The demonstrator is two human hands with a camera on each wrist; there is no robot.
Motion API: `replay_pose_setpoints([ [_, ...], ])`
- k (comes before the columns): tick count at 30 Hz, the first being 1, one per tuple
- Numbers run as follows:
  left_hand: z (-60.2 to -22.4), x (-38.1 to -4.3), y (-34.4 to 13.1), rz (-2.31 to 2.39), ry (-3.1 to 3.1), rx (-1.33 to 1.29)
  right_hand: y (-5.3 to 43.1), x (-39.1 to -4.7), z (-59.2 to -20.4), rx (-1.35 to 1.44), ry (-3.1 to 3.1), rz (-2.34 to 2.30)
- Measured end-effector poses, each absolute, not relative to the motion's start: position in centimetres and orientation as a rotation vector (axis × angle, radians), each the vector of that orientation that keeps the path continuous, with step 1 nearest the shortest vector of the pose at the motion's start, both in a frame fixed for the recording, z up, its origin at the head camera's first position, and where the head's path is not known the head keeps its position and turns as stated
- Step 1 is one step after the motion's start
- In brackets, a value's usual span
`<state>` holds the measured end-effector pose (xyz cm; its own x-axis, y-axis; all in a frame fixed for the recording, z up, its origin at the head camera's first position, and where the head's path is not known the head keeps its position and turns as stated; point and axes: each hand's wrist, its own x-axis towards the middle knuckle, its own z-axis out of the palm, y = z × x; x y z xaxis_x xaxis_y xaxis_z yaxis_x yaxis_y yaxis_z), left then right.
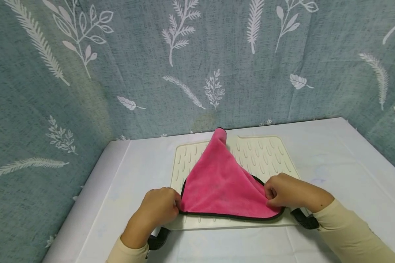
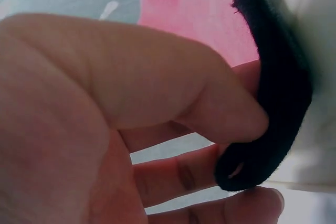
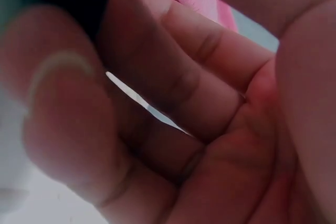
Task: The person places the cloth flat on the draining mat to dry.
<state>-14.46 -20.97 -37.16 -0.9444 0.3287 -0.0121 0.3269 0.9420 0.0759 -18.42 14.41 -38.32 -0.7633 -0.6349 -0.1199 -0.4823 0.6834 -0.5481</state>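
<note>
Currently, one pink cloth (image 1: 224,186), black-edged, spread between my two grips and narrowing to a peak beyond them. My left grip (image 1: 159,205): narrow, pinching the near-left corner by its black edging (image 2: 283,98). My right grip (image 1: 288,191): narrow likewise, pinching the near-right side of the cloth. Beneath the cloth, one cream mat (image 1: 266,151), corners rounded, rows of small elongated marks; it shows mostly beyond my right grip, with a thin strip nearest me. Supporting all, one worktop (image 1: 141,164) in white covering, long straight creases, one running outward of my left grip, faint pale blotches here and there. Surround: grey-green fabric (image 1: 138,73), white leaf and fern print, rising past the far edge and along both flanks of the grips. Also, cream sleeves (image 1: 355,230) behind each grip, a black band (image 1: 158,239) at each wrist.
</note>
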Motion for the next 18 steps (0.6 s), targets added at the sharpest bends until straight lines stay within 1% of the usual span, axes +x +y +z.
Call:
replay_pose_setpoints([
  [11, -37.2, -14.2, -20.5, 0.174, 2.967, 0.531, 14.7, -18.3, -38.6, -0.916, 2.567, -0.696],
  [15, -37.3, -14.4, -20.4, 0.184, 2.964, 0.502, 14.7, -18.4, -38.8, -0.926, 2.576, -0.687],
  [18, -37.4, -15.2, -20.7, 0.206, 3.021, 0.430, 14.5, -18.5, -39.1, -0.928, 2.568, -0.699],
])
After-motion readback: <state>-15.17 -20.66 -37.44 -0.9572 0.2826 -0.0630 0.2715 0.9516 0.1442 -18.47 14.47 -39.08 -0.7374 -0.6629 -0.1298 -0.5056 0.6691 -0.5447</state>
